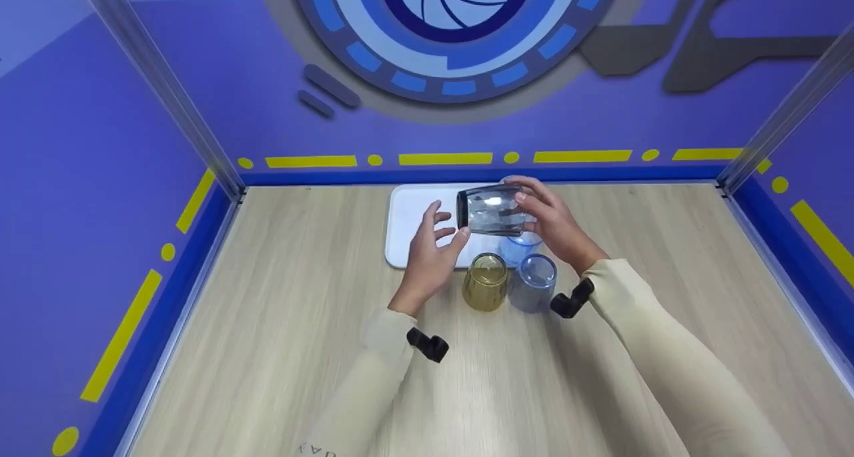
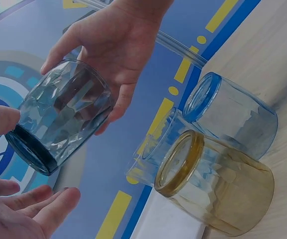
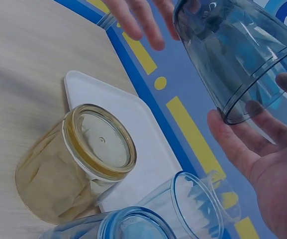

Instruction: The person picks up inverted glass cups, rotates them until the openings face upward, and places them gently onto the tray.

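A smoky grey drinking glass [image 1: 492, 210] is tilted onto its side above the white tray [image 1: 404, 225]. My right hand [image 1: 557, 227] grips it around the rim end, with thumb and fingers on opposite sides. At its thick dark base, my left hand [image 1: 428, 260] has its fingers spread and relaxed, the thumb right by the base edge. Below the hands, an amber glass [image 2: 223, 184] and a blue glass [image 2: 238, 117] stand upside down, side by side at the tray's front edge. A pale blue glass [image 3: 185, 204] on the tray is partly hidden behind them.
Another clear glass [image 3: 227, 196] shows in part behind the pale blue one. The wooden tabletop [image 1: 300, 323] ends at a blue patterned back wall [image 1: 220, 77], and side panels with metal corner posts [image 1: 170, 97] stand left and right.
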{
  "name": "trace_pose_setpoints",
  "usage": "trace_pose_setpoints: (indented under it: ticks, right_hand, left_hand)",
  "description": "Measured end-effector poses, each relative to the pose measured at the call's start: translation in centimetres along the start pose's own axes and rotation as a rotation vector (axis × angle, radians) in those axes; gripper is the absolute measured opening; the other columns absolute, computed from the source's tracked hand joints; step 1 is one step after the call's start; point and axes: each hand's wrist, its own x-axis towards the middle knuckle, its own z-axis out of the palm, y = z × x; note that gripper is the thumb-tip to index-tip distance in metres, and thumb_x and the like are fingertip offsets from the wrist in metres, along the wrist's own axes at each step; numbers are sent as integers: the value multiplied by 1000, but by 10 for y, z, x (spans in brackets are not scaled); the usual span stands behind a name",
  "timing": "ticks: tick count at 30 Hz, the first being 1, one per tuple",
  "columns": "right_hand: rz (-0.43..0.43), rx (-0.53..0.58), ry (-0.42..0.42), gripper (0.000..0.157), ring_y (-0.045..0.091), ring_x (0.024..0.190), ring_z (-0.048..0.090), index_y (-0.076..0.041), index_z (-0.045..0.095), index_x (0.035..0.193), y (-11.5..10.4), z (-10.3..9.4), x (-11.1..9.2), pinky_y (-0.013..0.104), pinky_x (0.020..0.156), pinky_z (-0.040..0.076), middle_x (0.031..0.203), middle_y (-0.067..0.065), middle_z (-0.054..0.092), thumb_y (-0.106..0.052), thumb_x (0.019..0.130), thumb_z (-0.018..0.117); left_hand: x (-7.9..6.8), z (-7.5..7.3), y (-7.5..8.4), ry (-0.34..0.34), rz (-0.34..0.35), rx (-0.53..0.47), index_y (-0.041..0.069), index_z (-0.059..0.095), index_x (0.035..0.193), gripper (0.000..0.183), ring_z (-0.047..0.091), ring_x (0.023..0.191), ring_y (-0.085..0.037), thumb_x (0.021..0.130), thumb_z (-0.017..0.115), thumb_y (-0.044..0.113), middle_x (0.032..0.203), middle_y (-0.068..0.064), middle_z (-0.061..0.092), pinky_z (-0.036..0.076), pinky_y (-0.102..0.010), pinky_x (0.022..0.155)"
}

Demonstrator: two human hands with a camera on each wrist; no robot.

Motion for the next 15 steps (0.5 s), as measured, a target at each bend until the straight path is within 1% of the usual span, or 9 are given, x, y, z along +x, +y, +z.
trace_pose_setpoints:
  ticks: [4,7,10,15]
  right_hand:
    - [0,-32,31,43,22,108,53,-13,43,140,-2,0,1,37,84,54,126,8,53,-30,101,47]
    - [-1,-60,63,43,23,110,52,-16,45,139,-3,-1,2,36,85,53,127,8,53,-33,100,49]
    - [-2,-100,90,45,24,115,51,-17,45,139,-4,-3,3,35,87,52,128,9,51,-37,99,51]
    - [0,-149,121,49,25,120,50,-18,44,141,-6,-6,3,39,92,50,129,12,49,-40,97,53]
  left_hand:
    - [-1,1,-3,7,-38,-12,10,25,151,73,56,123,-27,93,61,34,141,-12,47,50,-35,99]
    - [-2,2,-5,-2,-52,-8,8,27,150,72,55,124,-27,93,61,34,141,-13,46,50,-35,100]
    - [-3,4,-8,-24,-45,21,8,28,149,71,54,125,-27,93,61,35,142,-13,45,50,-35,99]
    - [-5,8,-13,-58,-21,102,7,30,148,71,53,125,-29,93,61,36,142,-13,45,51,-36,98]
